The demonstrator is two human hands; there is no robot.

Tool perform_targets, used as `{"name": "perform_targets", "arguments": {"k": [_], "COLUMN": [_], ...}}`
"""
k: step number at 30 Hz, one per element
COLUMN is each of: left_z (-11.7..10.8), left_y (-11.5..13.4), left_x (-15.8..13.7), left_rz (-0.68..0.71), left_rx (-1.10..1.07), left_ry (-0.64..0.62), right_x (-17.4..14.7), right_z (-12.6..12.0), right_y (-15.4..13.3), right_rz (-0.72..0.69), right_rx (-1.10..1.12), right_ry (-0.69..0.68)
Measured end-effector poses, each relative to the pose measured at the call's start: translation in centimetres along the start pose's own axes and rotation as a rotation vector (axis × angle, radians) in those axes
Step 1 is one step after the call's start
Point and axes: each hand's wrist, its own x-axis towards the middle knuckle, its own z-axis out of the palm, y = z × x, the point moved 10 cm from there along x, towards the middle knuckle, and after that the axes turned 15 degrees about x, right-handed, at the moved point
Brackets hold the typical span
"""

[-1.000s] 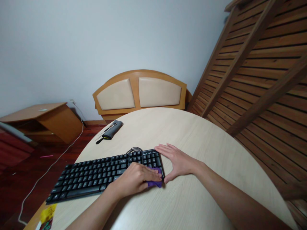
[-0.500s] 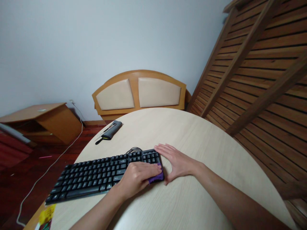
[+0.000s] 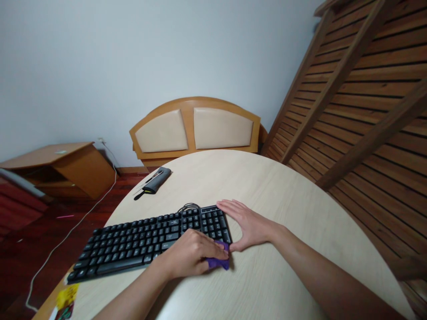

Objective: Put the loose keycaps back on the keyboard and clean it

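Observation:
A black keyboard [image 3: 133,244] lies on the pale round table [image 3: 267,186], its cable [image 3: 188,207] bunched behind it. My left hand [image 3: 193,253] is closed on a purple cloth [image 3: 218,261] at the keyboard's front right corner. The cloth hangs past the front edge of the number pad. Thumb and fingers apart, my right hand [image 3: 248,224] rests along the keyboard's right end, fingertips touching its back right corner and thumb beside the front right one.
A grey pouch [image 3: 160,178] with thin tools lies at the table's back left. Something yellow [image 3: 67,297] is at the lower left. Beyond stand a padded headboard [image 3: 196,104], a low wooden cabinet [image 3: 80,169] and a slatted wooden frame [image 3: 360,133]. A white cord [image 3: 71,229] runs over the floor.
My left hand has drawn the purple cloth from the number pad toward me, to the keyboard's front edge. The right hand stays at the keyboard's right end, and the keyboard has turned very slightly.

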Motion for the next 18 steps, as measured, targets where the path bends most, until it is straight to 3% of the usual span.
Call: {"name": "perform_targets", "arguments": {"k": [3,6,9,11,14,18], "left_z": [-0.2,-2.1,-4.6,-5.6,-6.0,-4.9], "left_y": [-0.3,-1.8,-4.9,-7.2,-10.0,-11.5], "left_x": [-0.1,-1.1,-3.5,-5.2,-6.8,-6.7], "left_rz": [-0.02,-0.092,-0.298,-0.481,-0.688,-0.757], "left_rx": [-0.033,0.051,0.264,0.365,0.417,0.387], "left_ry": [0.02,0.223,0.463,0.539,0.534,0.413], "right_x": [-0.3,-0.5,-0.5,-0.4,-0.2,-0.1], "right_z": [-0.7,-1.1,-1.0,-0.9,-0.7,-0.5], "right_y": [0.6,1.0,1.0,0.8,0.4,-0.2], "right_rz": [0.025,0.044,0.031,0.008,-0.008,-0.028], "right_rx": [0.01,0.026,0.029,0.021,0.008,0.009], "right_ry": [0.01,0.012,0.015,0.03,0.044,0.051]}}
